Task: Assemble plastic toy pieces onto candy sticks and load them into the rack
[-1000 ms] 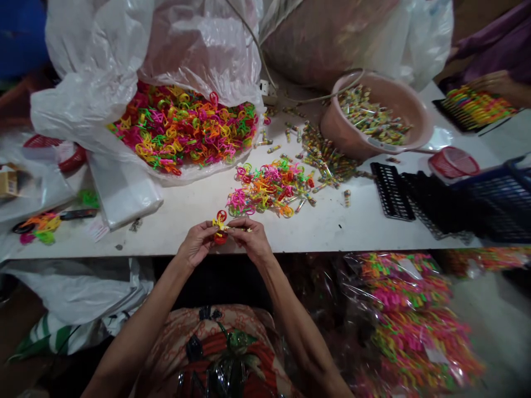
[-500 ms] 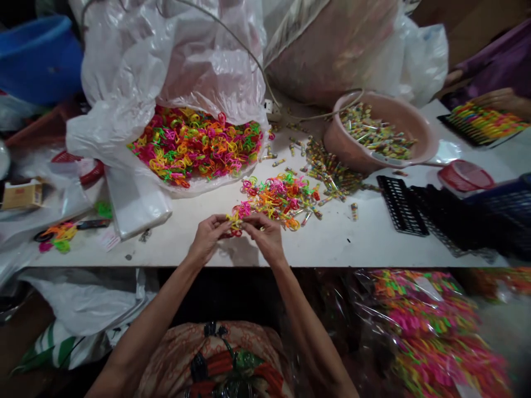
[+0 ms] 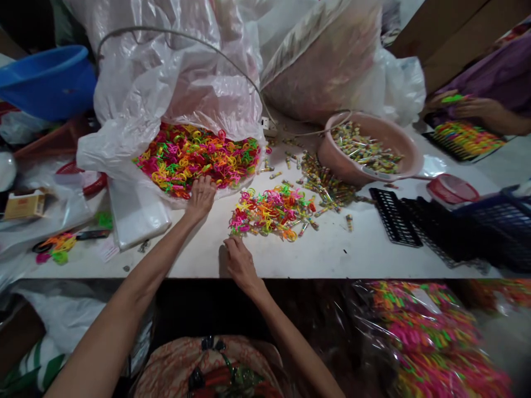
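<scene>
My left hand (image 3: pixel 202 197) is at the front edge of a heap of colourful plastic pieces (image 3: pixel 199 155) in an open clear bag (image 3: pixel 166 99); its fingertips reach into the pieces and what they hold, if anything, is hidden. My right hand (image 3: pixel 239 260) rests at the near left side of a smaller loose pile of colourful pieces (image 3: pixel 274 210) on the white table (image 3: pixel 315 260). Its fingers are curled together, and whatever may be in them is too small to name. Small striped tubes (image 3: pixel 326 179) lie beyond the pile, and more fill a pink basin (image 3: pixel 415 152).
Stacked black trays (image 3: pixel 396 218) and a red basket (image 3: pixel 452 189) are at the right. A person's hands (image 3: pixel 477 108) work over a filled tray (image 3: pixel 467 139) at the far right. Clear plastic sleeves (image 3: pixel 139 215) and a blue tub (image 3: pixel 50 83) are at the left.
My hands have parted: the left moved up and left to the bag, the right dropped slightly down and left. The yellow piece between them is no longer visible there. The view has shifted slightly.
</scene>
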